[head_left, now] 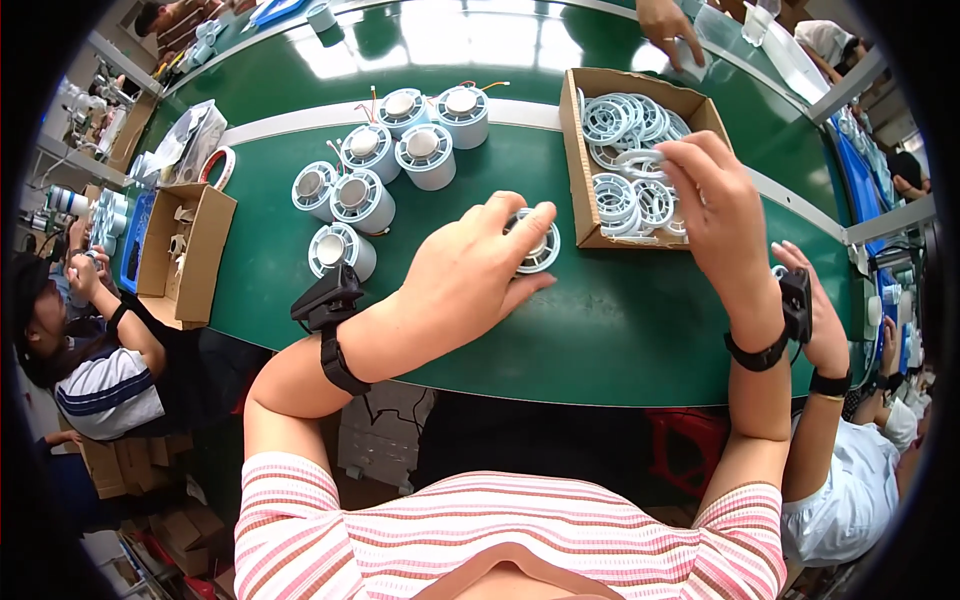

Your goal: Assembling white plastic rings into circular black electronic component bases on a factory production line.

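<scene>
My left hand (470, 262) is closed round a light-blue cylindrical housing (541, 250) that stands on the green table, its fingers covering part of the slotted top. Between the thumb and fingers of my right hand (712, 195) is a light-blue plastic ring (641, 160), held over an open cardboard box (573, 170). Inside that box lie many similar rings (612, 120), piled loosely. Several more light-blue housings (428, 157) stand upright to the left of my left hand, with silver discs in their tops. Thin wires stick out from some of them.
At the left table edge a brown cardboard box (208, 250) stands beside a clear bag (195, 140) and a tape roll (217, 167). A white strip (290, 125) crosses the green table (620, 340). Co-workers sit close on both sides; another person's hand (668, 28) reaches in opposite.
</scene>
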Demonstrator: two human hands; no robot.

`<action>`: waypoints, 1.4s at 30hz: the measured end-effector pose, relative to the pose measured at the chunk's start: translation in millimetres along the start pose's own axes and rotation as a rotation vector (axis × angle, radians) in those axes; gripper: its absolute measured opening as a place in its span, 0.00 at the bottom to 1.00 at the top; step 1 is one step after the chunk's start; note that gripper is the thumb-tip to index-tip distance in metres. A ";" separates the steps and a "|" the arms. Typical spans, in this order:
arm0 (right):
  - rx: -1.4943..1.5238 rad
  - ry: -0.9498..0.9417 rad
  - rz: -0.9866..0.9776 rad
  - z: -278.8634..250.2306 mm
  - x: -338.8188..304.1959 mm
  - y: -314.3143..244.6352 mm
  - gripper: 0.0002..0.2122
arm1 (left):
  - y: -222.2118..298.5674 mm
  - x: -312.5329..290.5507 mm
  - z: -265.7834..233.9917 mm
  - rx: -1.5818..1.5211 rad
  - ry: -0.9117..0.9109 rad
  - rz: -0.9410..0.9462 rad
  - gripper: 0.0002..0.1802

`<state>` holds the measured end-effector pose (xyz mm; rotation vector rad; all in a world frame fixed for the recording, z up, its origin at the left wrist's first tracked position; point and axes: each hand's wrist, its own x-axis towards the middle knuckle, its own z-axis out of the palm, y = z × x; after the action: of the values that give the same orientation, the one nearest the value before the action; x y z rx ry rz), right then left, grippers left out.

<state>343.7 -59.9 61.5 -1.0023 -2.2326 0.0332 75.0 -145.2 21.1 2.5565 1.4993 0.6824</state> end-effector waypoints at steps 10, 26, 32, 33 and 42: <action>0.001 -0.408 0.382 -18.0 -100.2 -52.3 0.10 | 25.0 2.3 18.3 -0.480 -0.153 0.026 0.37; 0.253 -0.318 0.309 -9.4 -132.7 -54.1 0.23 | 31.7 2.0 15.9 -1.322 -0.584 -0.413 0.37; 0.354 -0.142 0.421 -10.1 -124.7 -66.6 0.26 | 28.5 -2.4 22.8 -1.430 -0.665 -0.436 0.38; 0.371 -0.071 0.419 -11.2 -117.0 -75.0 0.27 | 28.9 -4.9 26.8 -1.434 -0.649 -0.417 0.38; 0.364 -0.140 0.297 7.8 -94.8 -95.5 0.31 | 26.7 -10.4 34.1 -1.493 -0.591 -0.351 0.36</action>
<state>321.5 -188.7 28.2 -1.1404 -2.0762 0.6348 106.7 -163.1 -4.6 1.1342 0.6633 0.5476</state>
